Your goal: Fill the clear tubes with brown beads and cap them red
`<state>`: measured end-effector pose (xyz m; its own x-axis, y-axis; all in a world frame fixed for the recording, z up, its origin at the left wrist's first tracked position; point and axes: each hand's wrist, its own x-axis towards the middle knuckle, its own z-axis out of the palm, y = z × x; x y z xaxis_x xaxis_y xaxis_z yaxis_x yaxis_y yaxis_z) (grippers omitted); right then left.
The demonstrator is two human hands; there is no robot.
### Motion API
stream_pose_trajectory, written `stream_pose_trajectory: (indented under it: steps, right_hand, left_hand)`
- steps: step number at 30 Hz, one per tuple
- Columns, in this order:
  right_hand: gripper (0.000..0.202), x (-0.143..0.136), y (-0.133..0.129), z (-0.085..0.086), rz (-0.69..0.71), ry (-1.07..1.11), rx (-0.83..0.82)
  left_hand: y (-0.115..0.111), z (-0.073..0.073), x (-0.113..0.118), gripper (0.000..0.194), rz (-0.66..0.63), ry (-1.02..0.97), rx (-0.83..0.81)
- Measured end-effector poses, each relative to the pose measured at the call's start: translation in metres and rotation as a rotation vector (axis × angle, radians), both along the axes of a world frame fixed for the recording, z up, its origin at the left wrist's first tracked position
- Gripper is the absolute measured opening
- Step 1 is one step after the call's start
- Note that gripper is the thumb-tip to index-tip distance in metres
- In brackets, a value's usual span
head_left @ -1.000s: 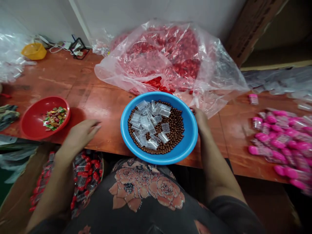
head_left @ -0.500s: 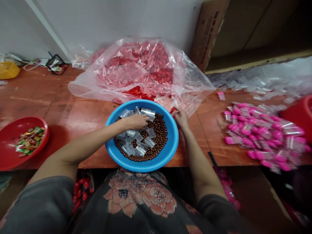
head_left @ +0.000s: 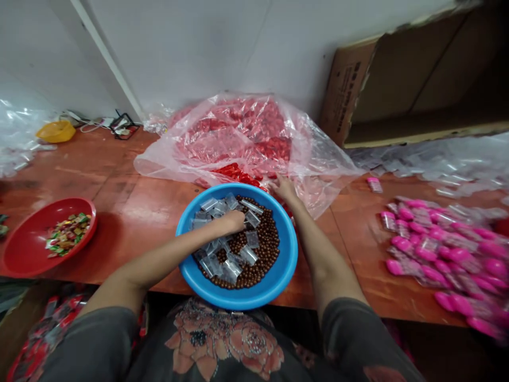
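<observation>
A blue basin (head_left: 292, 265) stands at the table's front edge. It holds a layer of small brown balls (head_left: 262, 260) with several clear plastic containers (head_left: 230, 270) on top. Over these, my left hand (head_left: 234, 222) is bunched, fingers curled down; what they hold is hidden. Beyond the rim my right hand (head_left: 283, 188) reaches to the mouth of a clear plastic bag (head_left: 318, 193), its fingers stretched out, nothing visibly held. Red pieces (head_left: 238, 174) spill from the bag beside that hand.
At left, a red bowl (head_left: 24, 254) holds wrapped sweets (head_left: 69, 233). A pile of pink-capped containers (head_left: 441, 249) lies at right, a cardboard box (head_left: 353, 95) behind it. Clear containers (head_left: 457, 164) line the back right. A yellow basket (head_left: 56, 131) sits far left.
My right hand has gone from beside the basin rim, where something red was at its fingers, to the red pieces at the bag's mouth. My left hand has curled lower into the basin.
</observation>
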<state>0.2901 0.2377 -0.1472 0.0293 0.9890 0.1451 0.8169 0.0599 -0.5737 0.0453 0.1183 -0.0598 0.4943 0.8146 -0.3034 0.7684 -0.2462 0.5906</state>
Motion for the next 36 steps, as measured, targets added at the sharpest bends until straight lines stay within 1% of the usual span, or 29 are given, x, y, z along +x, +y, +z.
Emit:
stream_pose_trajectory:
  steps: [2, 3, 6, 8, 11, 14, 17, 20, 21, 23, 25, 26, 28, 30, 32, 34, 36]
  right_hand:
    - [0.062, -0.012, 0.012, 0.002, 0.070, -0.036, -0.030]
    - [0.061, -0.018, 0.016, 0.002, 0.113, -0.044, -0.049]
    - [0.047, -0.035, 0.022, 0.004, 0.234, -0.030, -0.102]
    - [0.041, -0.040, 0.022, 0.005, 0.280, 0.000, -0.117]
    - [0.033, -0.040, 0.012, 0.007, 0.280, 0.059, -0.119]
    - [0.023, -0.032, -0.003, 0.010, 0.207, 0.153, -0.104]
    - [0.027, -0.022, -0.022, 0.014, 0.084, 0.277, -0.073]
    - [0.036, -0.011, -0.046, 0.021, -0.016, 0.391, -0.040]
    - [0.039, -0.007, -0.056, 0.024, -0.038, 0.430, -0.027]
    - [0.046, 0.000, -0.077, 0.031, -0.073, 0.570, 0.008]
    - [0.053, 0.004, -0.100, 0.041, -0.091, 0.772, 0.046]
    - [0.054, 0.005, -0.112, 0.046, -0.094, 0.871, 0.065]
    - [0.048, 0.002, -0.135, 0.058, -0.093, 1.001, 0.098]
    - [0.039, -0.006, -0.157, 0.071, -0.096, 1.075, 0.114]
    - [0.037, -0.019, -0.177, 0.084, -0.085, 1.124, 0.093]
    - [0.042, -0.033, -0.193, 0.095, -0.047, 1.148, 0.057]
    - [0.049, -0.046, -0.206, 0.104, -0.001, 1.147, 0.051]
  left_hand:
    - [-0.001, -0.008, 0.002, 0.004, 0.045, 0.007, -0.070]
    - [-0.001, -0.012, 0.002, 0.005, 0.057, -0.002, -0.108]
    - [-0.003, -0.026, 0.002, 0.012, 0.076, -0.093, -0.223]
    - [-0.002, -0.034, 0.004, 0.016, 0.093, -0.162, -0.294]
    - [0.000, -0.041, 0.006, 0.013, 0.131, -0.260, -0.367]
    - [0.001, -0.042, 0.008, 0.011, 0.166, -0.361, -0.454]
    - [0.000, -0.036, 0.008, 0.011, 0.206, -0.450, -0.567]
    - [-0.002, -0.023, 0.006, 0.013, 0.246, -0.499, -0.659]
    - [-0.003, -0.018, 0.005, 0.014, 0.266, -0.526, -0.712]
    - [-0.008, -0.006, 0.000, 0.016, 0.326, -0.634, -0.882]
    - [-0.016, 0.007, -0.006, 0.017, 0.394, -0.792, -1.078]
    - [-0.022, 0.013, -0.009, 0.017, 0.423, -0.865, -1.150]
    - [-0.036, 0.024, -0.015, 0.017, 0.454, -0.965, -1.220]
    - [-0.052, 0.034, -0.019, 0.018, 0.477, -1.036, -1.243]
    - [-0.068, 0.040, -0.021, 0.022, 0.490, -1.093, -1.222]
    - [-0.080, 0.043, -0.023, 0.033, 0.489, -1.117, -1.115]
    - [-0.089, 0.044, -0.025, 0.043, 0.474, -1.108, -0.928]
